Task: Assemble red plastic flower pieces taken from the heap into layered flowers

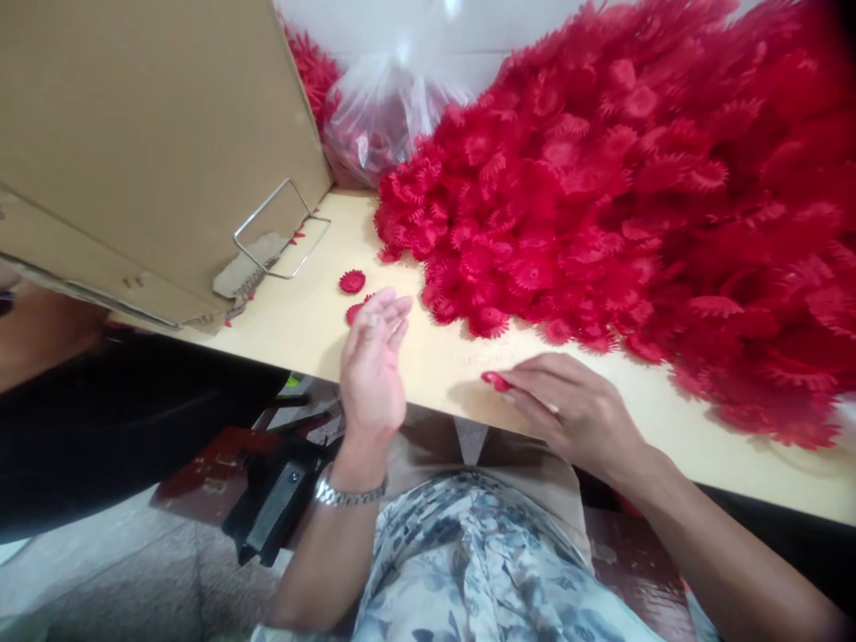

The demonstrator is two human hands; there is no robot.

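Observation:
My left hand is raised over the table's front edge, palm turned inward, fingers stretched out with nothing seen in them. Just behind its fingertips lies a red fringed artificial flower piece, partly hidden by the hand. Another red flower piece rests flat a little farther back. My right hand pinches a small red flower piece between thumb and fingers, low over the table. A large heap of red flower pieces spreads behind and to the right of both hands.
On the left stands a big cardboard box with a torn edge. A bent wire frame is beside it. Behind is a clear plastic bag with red contents. Another person's dark-clothed body shows at the left.

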